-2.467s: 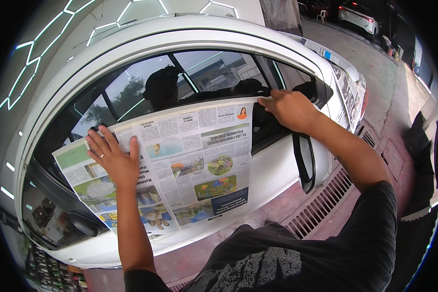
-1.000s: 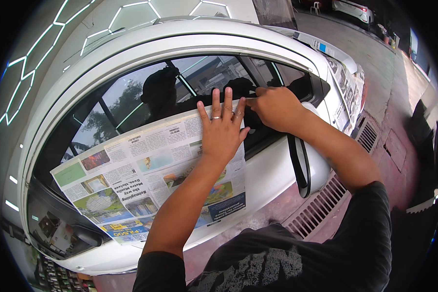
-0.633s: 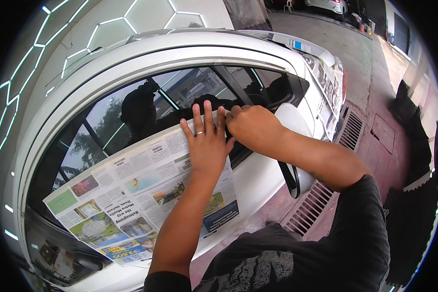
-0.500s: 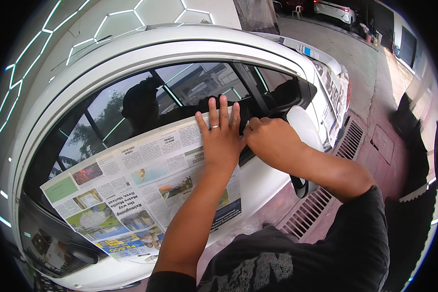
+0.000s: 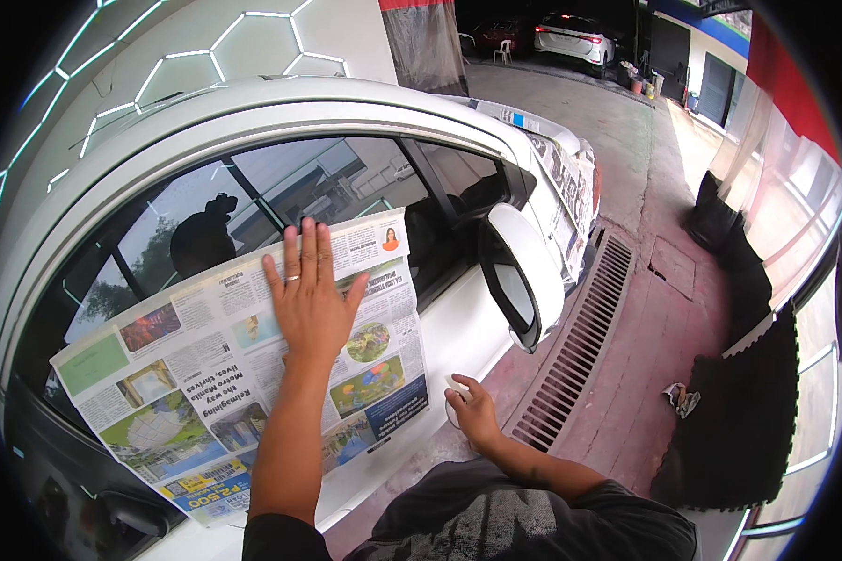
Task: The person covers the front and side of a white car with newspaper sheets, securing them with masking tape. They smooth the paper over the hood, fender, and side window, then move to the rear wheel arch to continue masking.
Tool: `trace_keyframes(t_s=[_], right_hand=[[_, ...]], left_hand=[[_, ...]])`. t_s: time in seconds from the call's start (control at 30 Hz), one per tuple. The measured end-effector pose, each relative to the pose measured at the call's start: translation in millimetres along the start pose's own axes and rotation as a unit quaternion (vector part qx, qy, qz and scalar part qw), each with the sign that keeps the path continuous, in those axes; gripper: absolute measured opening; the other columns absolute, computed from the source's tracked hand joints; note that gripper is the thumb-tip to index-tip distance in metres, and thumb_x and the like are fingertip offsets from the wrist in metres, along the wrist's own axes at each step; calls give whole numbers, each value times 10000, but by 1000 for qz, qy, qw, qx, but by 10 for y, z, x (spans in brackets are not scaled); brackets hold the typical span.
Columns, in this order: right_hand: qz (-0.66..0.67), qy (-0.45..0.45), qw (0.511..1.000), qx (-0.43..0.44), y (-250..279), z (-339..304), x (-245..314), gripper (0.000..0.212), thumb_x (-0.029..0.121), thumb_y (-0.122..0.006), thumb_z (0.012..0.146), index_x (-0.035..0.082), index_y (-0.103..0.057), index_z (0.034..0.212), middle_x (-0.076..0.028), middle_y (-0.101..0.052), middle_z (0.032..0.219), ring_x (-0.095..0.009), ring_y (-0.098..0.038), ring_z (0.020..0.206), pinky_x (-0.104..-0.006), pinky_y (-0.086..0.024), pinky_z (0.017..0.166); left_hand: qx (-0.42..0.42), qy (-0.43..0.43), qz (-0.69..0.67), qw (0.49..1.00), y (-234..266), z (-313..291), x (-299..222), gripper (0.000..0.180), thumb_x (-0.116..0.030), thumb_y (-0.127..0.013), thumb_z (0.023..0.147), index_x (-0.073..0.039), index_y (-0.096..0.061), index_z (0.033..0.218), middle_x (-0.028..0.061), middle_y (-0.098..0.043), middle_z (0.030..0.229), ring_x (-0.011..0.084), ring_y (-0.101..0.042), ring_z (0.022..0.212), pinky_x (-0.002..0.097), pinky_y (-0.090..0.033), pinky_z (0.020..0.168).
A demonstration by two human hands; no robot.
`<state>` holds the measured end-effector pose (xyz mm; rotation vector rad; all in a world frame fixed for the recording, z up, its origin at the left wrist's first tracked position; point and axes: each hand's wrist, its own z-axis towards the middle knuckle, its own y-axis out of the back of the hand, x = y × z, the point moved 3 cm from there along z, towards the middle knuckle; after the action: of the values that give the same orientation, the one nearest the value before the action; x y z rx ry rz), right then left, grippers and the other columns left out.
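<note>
My left hand (image 5: 311,304) lies flat with its fingers spread, pressing on a sheet of newspaper (image 5: 384,309). The sheet covers the lower part of the tinted side window (image 5: 281,187) and hangs over the door of a white car (image 5: 463,323). A pale strip runs along its upper edge. Lower down and apart from the sheet, my right hand (image 5: 477,418) has its fingers curled round a pale, round thing that looks like a roll of tape (image 5: 453,391). My palm and fingers partly hide it.
The side mirror (image 5: 524,271) juts out right of the newspaper. More newspaper (image 5: 563,182) covers the car's front end. A floor grate (image 5: 571,355) runs beside the car. Black mats (image 5: 739,411) and a crumpled paper (image 5: 681,399) lie at the right. Another white car (image 5: 571,42) stands far back.
My right hand has left the window beside the mirror and dropped toward my body. My left hand remains flat on the newspaper, whose right end is now uncovered. The view has shifted.
</note>
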<state>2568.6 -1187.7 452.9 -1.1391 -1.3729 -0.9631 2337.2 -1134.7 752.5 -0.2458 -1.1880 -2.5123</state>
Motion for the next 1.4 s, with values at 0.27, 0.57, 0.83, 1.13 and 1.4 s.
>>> trace_keyframes(t_s=[0.27,0.57,0.83,1.13,1.4], right_hand=[[52,-234,961,136,-568,197,-374,1236,620,-852,933,-12,-169,1746,-229,-636,1269,-267,-597,1029,-430,-543,910],[124,-220,966,59,-983,333,-839,1156,484,-948,881,-68,-256,1624,-211,-676,1291,-282,-675,1120,-426,-573,920],[149,-238,849,447,-375,-19,187,416,321,-837,1027,15,-702,1276,-51,-753,1044,-135,-619,695,-342,-517,619],[498,60,751,430,491,149,1680,819,320,-876,868,-73,-584,1525,-254,-754,1357,-393,-781,1161,-553,-596,1101],[684,193,546,443,-197,832,3859,521,482,-577,1089,66,-780,1330,-138,-752,1426,-336,-639,1404,-571,-400,1276]], left_hand=[[-182,196,269,925,2037,-1405,3178,799,-542,-557,1129,-171,-293,1785,142,-257,1854,372,-208,1715,653,-145,1349],[-106,274,188,937,1610,-3183,2392,849,-350,-734,1054,-25,-336,1730,269,-327,1767,410,-284,1657,588,-268,1316],[-228,576,-105,778,1370,-4382,2457,789,-225,-863,1005,-15,-444,1640,127,-691,1123,185,-667,875,358,-560,792],[-22,547,-462,697,1847,-3989,2608,322,-302,-748,1099,-28,-702,936,20,-694,863,113,-590,795,297,-490,800],[-113,180,-744,633,3314,-1862,2638,642,-439,-528,1148,13,-499,1602,255,-629,1558,381,-686,1359,555,-536,1183]])
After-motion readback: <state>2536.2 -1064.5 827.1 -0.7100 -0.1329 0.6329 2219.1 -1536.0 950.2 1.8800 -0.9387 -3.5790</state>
